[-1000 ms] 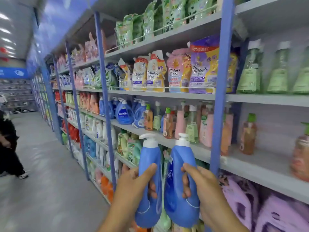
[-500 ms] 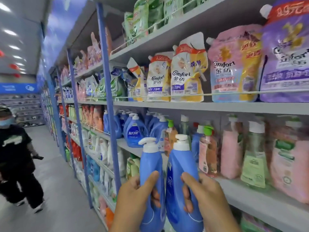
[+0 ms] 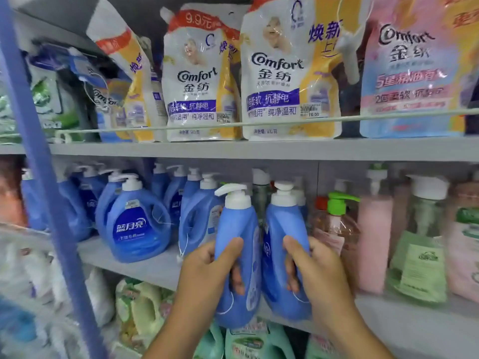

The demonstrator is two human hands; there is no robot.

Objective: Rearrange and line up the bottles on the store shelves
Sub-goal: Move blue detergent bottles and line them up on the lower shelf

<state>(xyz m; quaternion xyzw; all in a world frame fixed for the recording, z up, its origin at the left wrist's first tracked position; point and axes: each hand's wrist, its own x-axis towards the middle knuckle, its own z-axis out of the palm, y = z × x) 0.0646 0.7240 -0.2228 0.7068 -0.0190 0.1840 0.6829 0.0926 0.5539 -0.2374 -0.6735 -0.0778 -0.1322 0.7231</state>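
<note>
We have closed in on the shelf bay since a second ago: the aisle and the passer-by are gone, and the middle shelf [image 3: 145, 268] with its blue detergent bottles [image 3: 137, 224] now fills our view. That puts us, we judge, right at the point of placing what we carry. Our left hand [image 3: 207, 265] wraps the handle of one blue pump bottle [image 3: 237, 242], and our right hand [image 3: 316, 265] grips a second blue pump bottle [image 3: 283, 239]. Both stay upright, side by side, at the shelf's front edge beside a green-pump bottle [image 3: 334, 224]. Each has a white pump and glossy body.
</note>
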